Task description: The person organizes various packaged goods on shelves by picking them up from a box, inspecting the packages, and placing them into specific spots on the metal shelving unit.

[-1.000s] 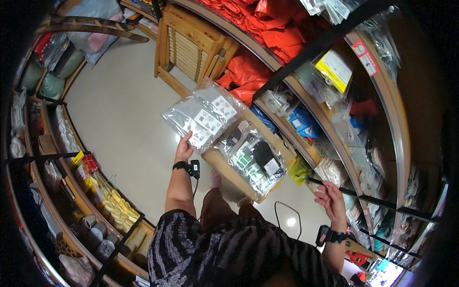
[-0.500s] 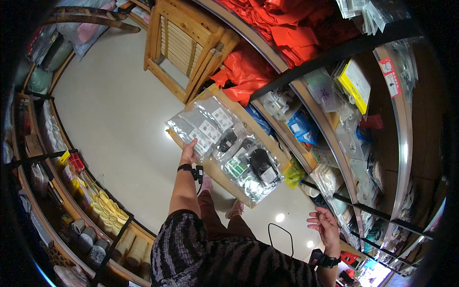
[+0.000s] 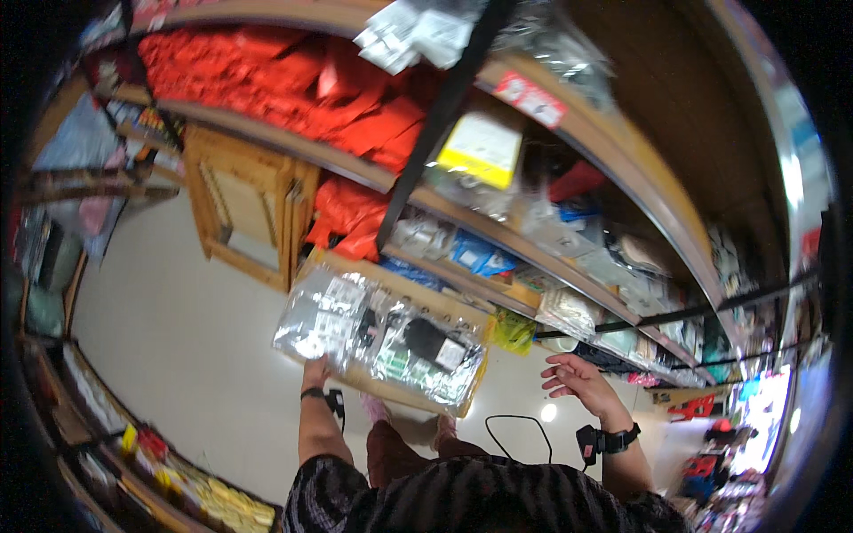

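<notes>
My left hand [image 3: 314, 369] is at the near left edge of a flat brown board [image 3: 360, 384], touching a clear plastic packet [image 3: 324, 315] with white labels. Its fingers are mostly hidden and blurred, so I cannot tell whether they grip the packet or the board. Beside that packet, more clear packets lie on the board, one with a black item [image 3: 431, 342] and a white label, another with a green and white print [image 3: 391, 362]. Off to the right, my right hand [image 3: 576, 384] hangs in the air, open, fingers apart and holding nothing.
Shelves with bagged goods [image 3: 569, 311] and red plastic bags [image 3: 293, 89] rise beyond the board. A folded wooden stool or chair [image 3: 240, 200] leans at its far left. A yellow bag [image 3: 513, 330] lies right of the board. Another shelf [image 3: 115, 444] curves along the left.
My view has swung right, bringing in more of the right-hand shelves and aisle. My left hand stays at the packets' edge; the right hand remains raised and open.
</notes>
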Available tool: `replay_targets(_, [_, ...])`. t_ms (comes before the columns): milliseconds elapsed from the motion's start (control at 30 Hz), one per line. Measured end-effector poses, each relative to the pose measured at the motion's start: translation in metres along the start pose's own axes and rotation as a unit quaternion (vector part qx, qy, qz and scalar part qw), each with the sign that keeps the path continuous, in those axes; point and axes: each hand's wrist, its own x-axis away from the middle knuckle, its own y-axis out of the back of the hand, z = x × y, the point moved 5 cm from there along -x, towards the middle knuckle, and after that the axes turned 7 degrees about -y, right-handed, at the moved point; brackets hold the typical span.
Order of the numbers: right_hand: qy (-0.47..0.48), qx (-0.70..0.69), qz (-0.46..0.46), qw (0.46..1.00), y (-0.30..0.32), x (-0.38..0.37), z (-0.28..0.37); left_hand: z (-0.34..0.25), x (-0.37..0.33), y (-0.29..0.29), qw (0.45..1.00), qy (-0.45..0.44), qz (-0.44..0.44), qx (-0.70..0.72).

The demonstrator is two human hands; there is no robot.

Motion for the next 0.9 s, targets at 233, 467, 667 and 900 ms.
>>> replay_targets(233, [0.036,-0.005,-0.020,0.999,0.022,0.018,-0.003,-0.028,0.008,-0.021,1.000,0.004,0.002,0.019])
replay_targets(467, [0.088,-0.020,-0.036,0.995,0.054,0.030,0.009,-0.050,0.012,-0.039,0.997,-0.024,0.062,0.036])
replay_targets(667, [0.171,-0.051,-0.122,0.976,0.141,0.069,0.022,-0.066,0.042,-0.063,0.996,-0.065,0.057,0.014])
replay_targets(900, [0.272,0.138,-0.369,0.878,0.307,0.117,0.066,-0.074,0.095,-0.082,0.990,-0.132,0.024,0.046])
